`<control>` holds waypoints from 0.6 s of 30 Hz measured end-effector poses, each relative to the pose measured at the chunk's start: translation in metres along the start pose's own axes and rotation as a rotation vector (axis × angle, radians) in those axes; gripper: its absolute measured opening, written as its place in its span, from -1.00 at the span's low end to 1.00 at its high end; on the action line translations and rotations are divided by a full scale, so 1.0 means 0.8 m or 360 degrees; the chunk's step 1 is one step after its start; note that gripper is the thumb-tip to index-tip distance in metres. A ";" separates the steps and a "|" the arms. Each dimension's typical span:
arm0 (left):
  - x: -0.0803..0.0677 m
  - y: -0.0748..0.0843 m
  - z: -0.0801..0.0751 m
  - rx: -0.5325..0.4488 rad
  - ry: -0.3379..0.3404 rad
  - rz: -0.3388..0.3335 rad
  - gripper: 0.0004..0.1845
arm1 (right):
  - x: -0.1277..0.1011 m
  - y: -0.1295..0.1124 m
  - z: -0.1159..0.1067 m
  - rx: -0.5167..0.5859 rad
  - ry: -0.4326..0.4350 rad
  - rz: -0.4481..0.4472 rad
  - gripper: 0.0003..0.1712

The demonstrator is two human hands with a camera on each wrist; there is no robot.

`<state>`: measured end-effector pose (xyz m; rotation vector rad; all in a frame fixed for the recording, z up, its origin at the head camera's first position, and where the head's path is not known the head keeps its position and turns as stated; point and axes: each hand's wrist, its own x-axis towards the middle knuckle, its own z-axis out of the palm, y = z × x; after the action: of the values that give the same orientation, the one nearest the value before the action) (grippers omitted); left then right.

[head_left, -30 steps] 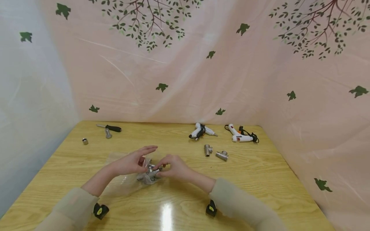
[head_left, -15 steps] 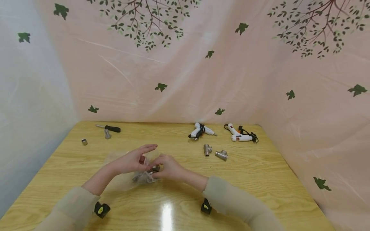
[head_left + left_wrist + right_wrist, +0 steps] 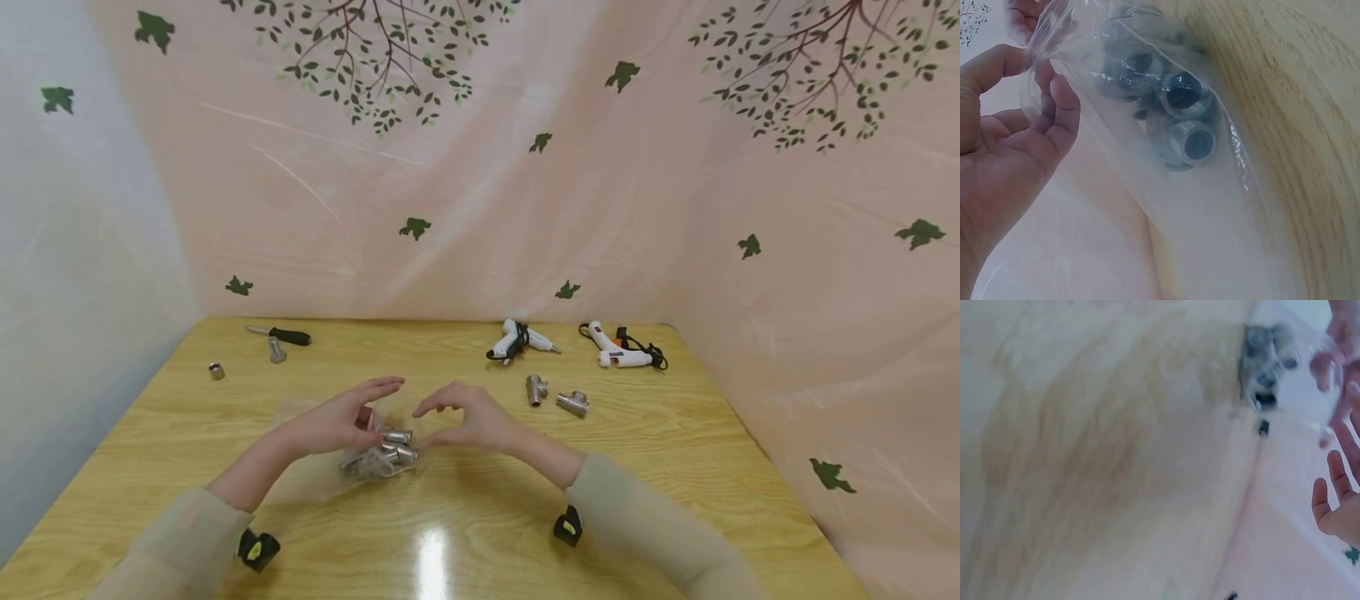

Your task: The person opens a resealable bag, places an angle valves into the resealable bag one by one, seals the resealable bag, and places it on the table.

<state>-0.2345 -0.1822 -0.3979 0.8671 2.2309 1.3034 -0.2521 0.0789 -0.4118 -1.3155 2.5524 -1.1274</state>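
Since half a second ago our right hand (image 3: 472, 421) has come off the clear plastic bag (image 3: 1147, 125) and lifted a little to the right; it now hovers just beside the bag with fingers loosely arched, holding nothing. Our left hand (image 3: 341, 421) keeps its place at the bag's left edge — the left wrist view shows the thumb and curled fingers (image 3: 1063, 106) pinching the plastic film and holding its mouth up. Inside the bag lie several threaded metal pipe fittings (image 3: 1188, 134), bunched together at the end that rests on the wooden table (image 3: 675, 467), near its middle and between our two hands. Further back and to the right, two more fittings lie loose — a tee fitting (image 3: 536, 389) and another fitting (image 3: 573, 404) just beside it. Behind them sit two white glue guns (image 3: 517, 341), and at the far left a black-handled screwdriver (image 3: 281, 336) with a small metal piece (image 3: 216, 371) near it.
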 end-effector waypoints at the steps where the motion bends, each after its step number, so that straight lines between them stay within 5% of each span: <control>1: 0.000 0.000 0.000 0.0002 0.0001 0.0000 -0.14 | -0.003 0.001 -0.007 -0.0006 0.0000 -0.0005 -0.58; 10: -0.001 -0.004 0.002 0.0006 0.0010 0.0039 -0.13 | -0.039 0.019 -0.077 -0.0055 -0.0043 0.0184 -0.44; 18: -0.001 -0.002 0.002 0.0038 0.0015 0.0056 -0.13 | -0.074 0.055 -0.117 -0.0175 0.0064 0.0250 -0.38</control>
<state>-0.2332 -0.1825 -0.3999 0.9145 2.2528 1.3015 -0.2778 0.1924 -0.3869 -1.0995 2.7262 -1.0084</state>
